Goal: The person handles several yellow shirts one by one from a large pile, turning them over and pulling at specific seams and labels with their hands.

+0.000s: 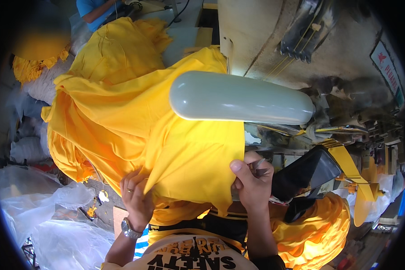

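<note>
A large piece of yellow fabric (202, 153) drapes in front of me, its right edge hanging beside the sewing machine (256, 40). My left hand (137, 195), with a ring and a wristwatch (129, 228), grips the fabric's near edge with curled fingers. At the lower right corner of the cloth, my right hand (254, 182) pinches its edge, thumb on top and fingers mostly underneath. A small metal piece (259, 167) shows among those right fingers; its kind cannot be made out. Above the cloth a long pale rounded tube (238, 96) hides part of the machine.
More yellow fabric (117, 49) is heaped at the far left, and another yellow bundle (312, 234) lies at my right. Clear plastic sheeting (67, 238) covers the lower left. A black box-like part (308, 173) juts out near my right hand. A person in blue (92, 11) sits beyond.
</note>
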